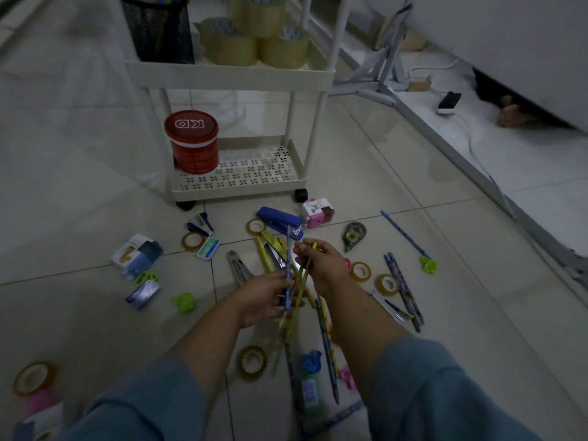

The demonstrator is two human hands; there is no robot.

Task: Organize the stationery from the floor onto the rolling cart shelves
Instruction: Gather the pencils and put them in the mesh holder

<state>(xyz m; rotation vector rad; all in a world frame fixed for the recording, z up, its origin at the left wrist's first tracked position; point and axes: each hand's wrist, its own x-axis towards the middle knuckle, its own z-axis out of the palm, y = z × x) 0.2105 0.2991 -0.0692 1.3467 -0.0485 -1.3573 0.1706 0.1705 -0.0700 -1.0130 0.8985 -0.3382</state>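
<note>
- While both hands pinch pencils, the left hand [267,297] holds a blue pencil [288,265] upright.
- Right hand [321,265] grips yellow pencils [302,275]; the rolling cart [235,183] stands straight ahead, beyond them.

Your left hand [265,297]: grips a blue patterned pencil [288,265].
Your right hand [321,264]: holds yellow pencils [302,281].
Cream plastic rolling cart [235,183]: red lidded tin [192,141] on bottom shelf.

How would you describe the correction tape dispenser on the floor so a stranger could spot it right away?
Start at the white rolling cart and look to the floor at its right front. Past the pink pencil sharpener lies the correction tape dispenser, alone on a tile. Unlike the round tape rolls nearby, it is grey, teardrop-shaped, with a yellow wheel inside.
</note>
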